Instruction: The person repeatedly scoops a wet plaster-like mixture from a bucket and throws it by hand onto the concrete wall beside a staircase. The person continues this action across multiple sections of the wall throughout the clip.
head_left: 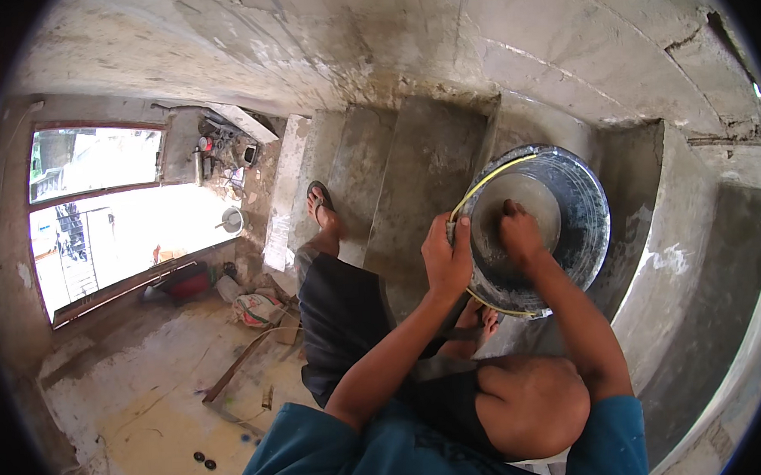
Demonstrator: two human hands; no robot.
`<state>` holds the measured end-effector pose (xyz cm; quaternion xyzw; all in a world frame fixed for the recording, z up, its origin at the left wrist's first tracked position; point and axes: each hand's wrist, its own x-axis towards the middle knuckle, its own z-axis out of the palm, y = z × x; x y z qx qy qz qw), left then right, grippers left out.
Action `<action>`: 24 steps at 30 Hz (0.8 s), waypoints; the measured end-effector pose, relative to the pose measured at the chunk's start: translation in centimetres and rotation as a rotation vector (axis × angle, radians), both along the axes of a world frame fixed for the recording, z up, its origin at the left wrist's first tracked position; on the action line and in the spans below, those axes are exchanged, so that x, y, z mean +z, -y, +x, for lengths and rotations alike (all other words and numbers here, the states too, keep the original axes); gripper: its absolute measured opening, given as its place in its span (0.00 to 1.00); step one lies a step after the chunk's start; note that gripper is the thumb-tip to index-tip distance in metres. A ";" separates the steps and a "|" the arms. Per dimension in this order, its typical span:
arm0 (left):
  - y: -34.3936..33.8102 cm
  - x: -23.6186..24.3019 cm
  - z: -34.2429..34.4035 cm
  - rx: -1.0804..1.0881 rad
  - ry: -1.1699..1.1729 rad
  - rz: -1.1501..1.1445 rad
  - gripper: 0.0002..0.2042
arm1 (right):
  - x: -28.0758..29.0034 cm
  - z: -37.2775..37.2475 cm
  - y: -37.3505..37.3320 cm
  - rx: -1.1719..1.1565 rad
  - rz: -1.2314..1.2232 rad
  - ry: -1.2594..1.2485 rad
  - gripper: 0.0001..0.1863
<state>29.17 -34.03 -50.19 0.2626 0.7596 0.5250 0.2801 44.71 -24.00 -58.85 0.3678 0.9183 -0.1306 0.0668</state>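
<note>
My left hand grips the left edge of a dark plastic bucket near its yellow handle. My right hand is down inside the bucket, fingers curled at the grey contents; whether they hold anything is hidden. The bucket is over concrete steps, between my sandalled feet, one on a step to the left, the other partly hidden below the bucket.
Concrete steps run across under a rough wall. Left are a bright window opening, a small pale bucket, clutter, sacks and a long wooden strip on the lower floor.
</note>
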 end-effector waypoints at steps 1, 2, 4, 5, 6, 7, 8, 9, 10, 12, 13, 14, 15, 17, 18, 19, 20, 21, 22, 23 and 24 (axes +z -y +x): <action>0.0 0.0 0.0 0.002 0.023 -0.019 0.14 | -0.1 0.0 -0.2 0.024 -0.047 0.062 0.08; 0.0 0.0 0.1 0.005 0.054 -0.029 0.14 | -0.1 0.0 -0.4 0.033 -0.030 0.068 0.09; 0.0 0.0 0.1 0.007 0.062 -0.025 0.14 | -0.2 -0.1 -0.9 0.030 0.037 0.052 0.09; 0.1 0.0 0.1 0.011 0.078 -0.010 0.14 | -0.2 -0.1 -1.2 0.021 0.076 0.030 0.09; 0.1 0.1 0.2 0.008 0.071 -0.022 0.14 | -0.2 -0.2 -1.6 0.020 0.053 0.067 0.09; 0.1 0.1 0.1 0.005 0.068 -0.019 0.14 | -0.1 -0.3 -2.2 -0.040 0.088 0.042 0.09; 0.1 0.2 0.1 0.007 0.063 0.001 0.14 | -0.1 -0.5 -2.8 -0.091 0.059 0.073 0.09; 0.1 0.2 0.1 -0.001 0.062 -0.027 0.14 | 0.0 -0.5 -3.2 -0.139 0.091 0.044 0.09; 0.0 0.2 0.1 -0.006 0.063 -0.040 0.14 | 0.0 -0.6 -3.6 -0.133 0.059 0.061 0.09; -0.1 0.1 0.1 -0.002 0.051 -0.037 0.14 | -0.1 -0.6 -3.9 -0.113 0.127 -0.025 0.09; -0.1 0.0 0.1 0.007 0.042 -0.026 0.15 | -0.2 -0.5 -3.6 -0.123 0.090 -0.023 0.09; -0.1 -0.1 0.2 0.015 0.034 -0.015 0.15 | -0.3 -0.5 -3.2 -0.141 0.047 -0.018 0.09; -0.1 -0.3 0.2 0.019 0.046 -0.012 0.15 | -0.5 -0.4 -2.7 -0.173 -0.018 0.031 0.08; -0.1 -0.4 0.3 0.019 0.071 -0.012 0.15 | -0.8 -0.4 -1.5 -0.164 -0.071 -0.006 0.08; -0.1 -0.5 0.3 0.016 0.063 -0.015 0.15 | -0.9 -0.5 -0.9 -0.154 -0.129 -0.001 0.08; 0.0 -0.5 0.3 0.013 0.054 -0.018 0.15 | -0.8 -0.5 -0.5 -0.137 -0.147 0.018 0.08; 0.0 -0.4 0.3 0.016 0.054 -0.017 0.15 | -0.7 -0.6 -0.2 -0.104 -0.185 0.040 0.08; 0.1 -0.4 0.3 0.009 0.047 -0.024 0.15 | -0.5 -0.7 0.1 -0.098 -0.168 0.062 0.08; 0.1 -0.3 0.3 0.006 0.050 -0.023 0.15 | -0.2 -0.7 0.1 -0.059 -0.236 0.065 0.08; 0.0 -0.2 0.3 0.004 0.057 -0.004 0.15 | 0.1 -0.8 0.3 -0.041 -0.248 0.070 0.08; 0.0 -0.1 0.2 0.000 0.069 -0.028 0.15 | 0.6 -0.8 0.5 -0.011 -0.301 0.107 0.08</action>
